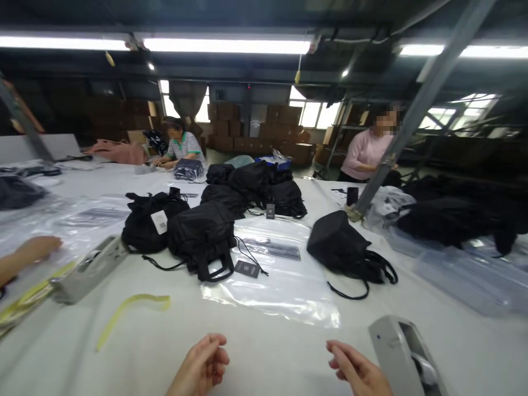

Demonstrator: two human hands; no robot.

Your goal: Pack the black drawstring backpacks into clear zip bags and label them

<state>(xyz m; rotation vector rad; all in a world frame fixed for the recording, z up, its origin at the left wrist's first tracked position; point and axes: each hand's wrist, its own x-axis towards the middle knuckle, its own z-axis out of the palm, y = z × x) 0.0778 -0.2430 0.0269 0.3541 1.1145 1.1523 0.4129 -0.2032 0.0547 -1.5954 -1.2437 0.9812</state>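
Both hands empty: the left hand [202,366] loosely curled, the right hand [358,371] half open, over the white table [256,352]. Beyond, a clear plastic bag [284,291] lies seemingly unfilled, the black nylon drawstring bag [202,236] just beside it, unpacked.

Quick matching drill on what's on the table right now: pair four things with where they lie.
Things:
1. yellow strip
2. tape dispenser
3. clear plastic bag
4. lone black bag

Places:
A. beside the right hand
B. right of the clear bag, straps trailing toward the camera
C. flat at table centre, under a black hang tag
D. left of the left hand, on bare table

Pairs: 1-D, 2-A, 3-C, 4-B
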